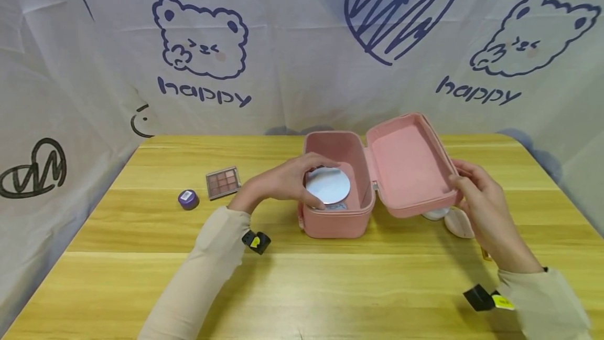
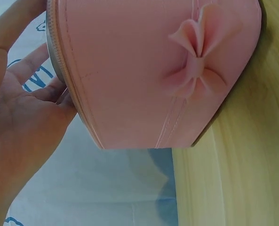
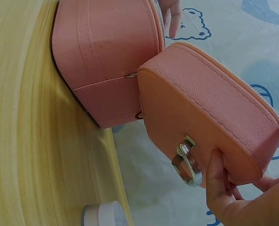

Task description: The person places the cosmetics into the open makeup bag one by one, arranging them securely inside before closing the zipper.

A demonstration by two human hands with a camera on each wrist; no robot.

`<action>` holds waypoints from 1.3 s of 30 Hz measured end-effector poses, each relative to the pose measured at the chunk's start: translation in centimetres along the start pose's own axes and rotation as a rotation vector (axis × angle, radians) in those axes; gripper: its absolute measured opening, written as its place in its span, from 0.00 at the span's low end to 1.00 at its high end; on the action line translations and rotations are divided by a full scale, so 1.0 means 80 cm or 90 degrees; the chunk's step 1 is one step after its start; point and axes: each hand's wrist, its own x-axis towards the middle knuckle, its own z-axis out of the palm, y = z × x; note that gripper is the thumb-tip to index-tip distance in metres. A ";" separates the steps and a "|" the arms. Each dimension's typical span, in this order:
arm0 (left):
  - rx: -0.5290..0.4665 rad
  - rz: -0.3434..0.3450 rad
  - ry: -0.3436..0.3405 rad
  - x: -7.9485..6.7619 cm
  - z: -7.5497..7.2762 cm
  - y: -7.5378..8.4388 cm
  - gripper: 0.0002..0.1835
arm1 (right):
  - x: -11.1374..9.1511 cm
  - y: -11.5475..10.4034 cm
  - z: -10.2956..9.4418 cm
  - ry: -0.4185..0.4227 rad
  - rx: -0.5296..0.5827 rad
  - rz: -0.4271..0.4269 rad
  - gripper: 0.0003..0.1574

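Note:
A pink zippered cosmetic case [image 1: 336, 225] stands on the table with its lid [image 1: 409, 164] swung out to the right. My left hand [image 1: 293, 178] grips a round mirror [image 1: 329, 185] by its edge, thumb on the near side and fingers on the far side, at the case opening. The left wrist view shows the case's side with a pink bow [image 2: 195, 67], the mirror's rim mostly hidden behind it. My right hand [image 1: 486, 204] holds the lid by its outer edge. A metal ring handle [image 3: 188, 165] hangs on the lid's outside.
Left of the case lie an eyeshadow palette [image 1: 223, 182] and a small purple jar [image 1: 188, 199]. Partly behind the right hand are a beige powder puff [image 1: 459, 223], a white round item [image 1: 436, 214] and a small gold-coloured piece [image 1: 486, 254]. A printed cloth [image 1: 283, 56] hangs behind the table.

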 end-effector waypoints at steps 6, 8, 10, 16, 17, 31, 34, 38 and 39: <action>-0.024 -0.046 -0.001 -0.003 -0.005 0.002 0.51 | 0.000 -0.002 0.001 0.003 -0.004 0.012 0.15; -0.029 -0.058 0.002 -0.004 -0.007 0.004 0.52 | 0.000 -0.003 0.001 0.004 -0.010 0.014 0.15; -0.036 -0.058 0.004 -0.006 -0.008 0.005 0.52 | 0.000 -0.004 0.001 0.005 -0.010 0.015 0.15; -0.046 -0.060 0.014 -0.008 -0.009 0.006 0.47 | 0.000 -0.005 0.001 0.007 -0.005 0.009 0.15; -0.047 -0.060 0.016 -0.008 -0.009 0.005 0.46 | -0.001 -0.005 0.001 0.007 -0.005 0.009 0.15; -0.030 -0.038 0.062 -0.007 -0.005 -0.002 0.44 | 0.000 -0.002 0.001 0.001 -0.002 0.004 0.15; -0.017 -0.034 0.094 -0.008 -0.003 -0.006 0.42 | 0.000 -0.003 0.001 0.003 -0.001 0.007 0.15; -0.024 -0.036 0.135 -0.014 0.001 -0.010 0.41 | -0.001 -0.005 0.001 0.006 -0.013 0.010 0.15; -0.031 -0.036 0.142 -0.016 0.002 -0.011 0.41 | -0.001 -0.005 0.000 0.006 -0.018 0.009 0.15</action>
